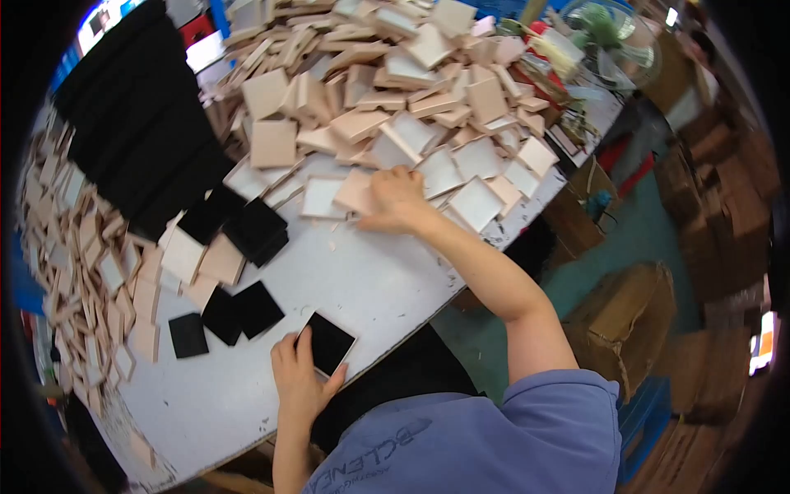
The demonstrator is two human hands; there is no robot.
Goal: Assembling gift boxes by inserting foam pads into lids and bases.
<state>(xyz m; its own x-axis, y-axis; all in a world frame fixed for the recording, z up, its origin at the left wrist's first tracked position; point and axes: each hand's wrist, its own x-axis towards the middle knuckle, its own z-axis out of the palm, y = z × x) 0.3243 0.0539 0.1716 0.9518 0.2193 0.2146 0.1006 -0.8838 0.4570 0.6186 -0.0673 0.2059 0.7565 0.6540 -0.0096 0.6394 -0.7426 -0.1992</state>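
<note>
My left hand is closed on a small shallow square box with a black pad in it, at the table's near edge. Thumb and fingers grip its opposite sides. Farther off, my right hand has its fingers on a pale pink shallow box at the front of a large heap; its fingertips are partly hidden. Beside that box lies another one with its white inside up. Left of my left hand, loose black square pads lie on the table, with a small stack of black pads behind them.
The heap of pale pink boxes spreads across the back of the white table. A tall black stack rises at the left, beside more boxes. Cardboard cartons and a blue crate stand on the floor at right.
</note>
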